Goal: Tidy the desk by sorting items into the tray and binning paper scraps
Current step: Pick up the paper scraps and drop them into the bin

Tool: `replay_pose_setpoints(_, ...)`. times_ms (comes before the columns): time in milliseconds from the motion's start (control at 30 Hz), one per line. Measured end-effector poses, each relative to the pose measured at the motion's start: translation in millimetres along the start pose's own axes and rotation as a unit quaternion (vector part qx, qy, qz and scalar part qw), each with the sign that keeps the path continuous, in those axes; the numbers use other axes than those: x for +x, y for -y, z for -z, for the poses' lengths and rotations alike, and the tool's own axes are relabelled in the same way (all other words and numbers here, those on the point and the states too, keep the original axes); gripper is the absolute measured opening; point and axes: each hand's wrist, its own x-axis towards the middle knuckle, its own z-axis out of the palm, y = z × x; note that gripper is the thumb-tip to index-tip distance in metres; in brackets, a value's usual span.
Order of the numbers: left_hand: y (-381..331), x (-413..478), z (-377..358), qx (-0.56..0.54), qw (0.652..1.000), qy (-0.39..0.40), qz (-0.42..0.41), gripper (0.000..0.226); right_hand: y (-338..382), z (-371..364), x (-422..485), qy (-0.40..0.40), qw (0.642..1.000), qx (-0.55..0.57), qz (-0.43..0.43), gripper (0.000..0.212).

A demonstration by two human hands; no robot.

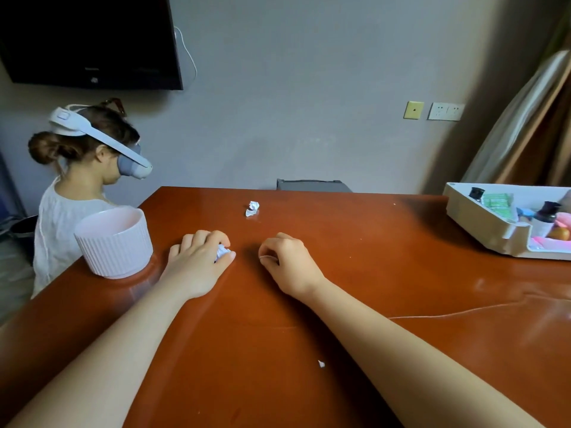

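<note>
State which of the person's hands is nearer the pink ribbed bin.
Left. The left hand sits just beside the bin; the right hand lies farther right, beyond the left.

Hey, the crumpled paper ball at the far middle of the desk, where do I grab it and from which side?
Pinch the crumpled paper ball across its middle, fingers coming down from above. It lies alone on the flat desk, small and lumpy, so nothing blocks a top approach.

Shows grey wall with dark mounted screen top left, sockets right, leaning boards in corner, glossy red-brown bench below.
</note>
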Motion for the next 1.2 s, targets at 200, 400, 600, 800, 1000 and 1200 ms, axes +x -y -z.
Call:
replay_pose_setpoints(200, 1.6, 29.3, -3.8, -0.003, 1.0, 0.012, -0.006, 0.031, -14.4, -7.4, 39.3, -0.025, 1.0, 0.008, 0.003, 0.014)
replay_pose_setpoints(400, 1.6, 45.8, -3.5, -0.075, 0.997, -0.003, -0.017, 0.022, -26.4, -16.1, 73.9, -0.028, 1.0, -0.01, 0.008, 0.013)
replay_pose_setpoints(600, 5.0, 52.9, -7.3, -0.11, 0.992, -0.06, -0.009, 0.032, -39.8, -26.1, 107.1, 0.012, 0.999, 0.034, -0.003, 0.011)
replay_pose_setpoints(800, 9.1, 57.5, -9.0, -0.184, 0.979, -0.089, -0.001, 0.041, -42.5, -32.4, 134.0, 0.058, 0.996, 0.063, -0.031, 0.014)
replay_pose_setpoints(1000, 2.6, 50.7, 3.6, -0.324, 0.934, -0.148, 0.034, 0.051, -37.2, -30.3, 127.1, 0.018, 1.0, 0.011, 0.003, 0.011)
replay_pose_setpoints(1200, -19.7, 35.5, 10.2, -0.405, 0.906, -0.102, 0.069, 0.048, -28.5, -20.5, 92.9, 0.003, 1.0, 0.013, -0.006, 0.013)
